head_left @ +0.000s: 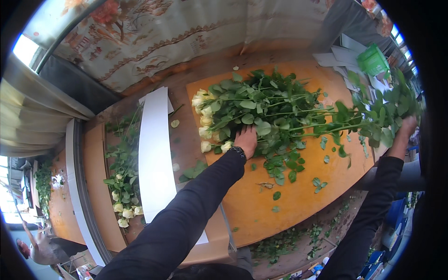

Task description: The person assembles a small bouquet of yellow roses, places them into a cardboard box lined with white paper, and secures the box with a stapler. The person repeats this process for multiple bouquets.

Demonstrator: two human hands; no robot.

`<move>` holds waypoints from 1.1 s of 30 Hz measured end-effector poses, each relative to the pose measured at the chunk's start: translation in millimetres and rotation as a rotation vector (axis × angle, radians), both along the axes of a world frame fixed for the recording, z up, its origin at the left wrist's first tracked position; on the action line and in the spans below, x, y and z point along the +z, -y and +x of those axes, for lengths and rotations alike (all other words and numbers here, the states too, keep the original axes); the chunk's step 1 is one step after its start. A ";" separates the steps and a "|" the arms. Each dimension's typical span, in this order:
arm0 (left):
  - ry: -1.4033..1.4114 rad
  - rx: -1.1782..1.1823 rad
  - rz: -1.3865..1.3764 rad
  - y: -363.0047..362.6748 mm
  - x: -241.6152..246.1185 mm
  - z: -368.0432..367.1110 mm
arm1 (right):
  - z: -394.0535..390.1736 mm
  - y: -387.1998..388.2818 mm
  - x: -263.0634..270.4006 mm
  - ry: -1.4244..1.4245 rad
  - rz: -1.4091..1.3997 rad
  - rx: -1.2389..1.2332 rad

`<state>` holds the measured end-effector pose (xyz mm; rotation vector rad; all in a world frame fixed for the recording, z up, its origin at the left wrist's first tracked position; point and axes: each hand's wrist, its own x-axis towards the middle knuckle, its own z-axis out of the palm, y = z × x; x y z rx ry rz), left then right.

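My left hand (246, 140) lies across the near side of a bundle of cream-white roses, its fingers stretched out among the leaves and their tips partly hidden. The rose heads (205, 120) face left on the orange-brown board (308, 189), and their dense green foliage (259, 101) spreads to the right. Long stems (323, 127) run on towards my right hand (407, 126) at the far right. That hand is closed around a leafy mass (385, 108), which is blurred and hides part of the fingers.
Loose leaves (317, 183) dot the board. A long white card sheet (157, 154) separates it from more white roses (126, 211) on the left. White offcuts and a green package (373, 59) lie at back right. Leaf litter (280, 245) covers the floor. Another person (45, 246) is at far left.
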<state>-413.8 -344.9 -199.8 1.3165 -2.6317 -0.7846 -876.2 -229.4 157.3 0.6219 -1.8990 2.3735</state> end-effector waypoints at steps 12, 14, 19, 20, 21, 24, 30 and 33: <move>0.151 -0.042 0.076 -1.9 31.8 -17.2 | 14.2 -98.6 21.1 -0.355 0.320 0.155; 0.105 -0.052 0.038 -3.7 42.5 -5.8 | 54.3 -103.7 7.5 -0.425 0.386 0.337; -0.044 -0.163 0.031 6.0 109.6 30.3 | 211.6 -93.5 -45.1 -0.587 0.612 1.128; -0.189 -0.153 0.033 -0.5 132.8 35.2 | 244.6 -95.2 -58.4 -0.620 0.690 1.266; -0.335 -0.134 0.134 -14.8 173.3 41.1 | 272.7 -101.3 -75.7 -0.649 0.797 1.365; -0.458 -0.099 0.156 -46.0 253.9 125.3 | 369.0 -99.1 -136.5 -0.906 1.153 1.547; -0.524 0.296 0.355 -180.2 313.0 322.3 | 508.2 -106.6 -223.5 -0.929 1.152 1.765; -0.664 0.566 0.681 -249.7 242.1 387.5 | 547.9 -129.5 -229.6 -1.035 0.918 1.582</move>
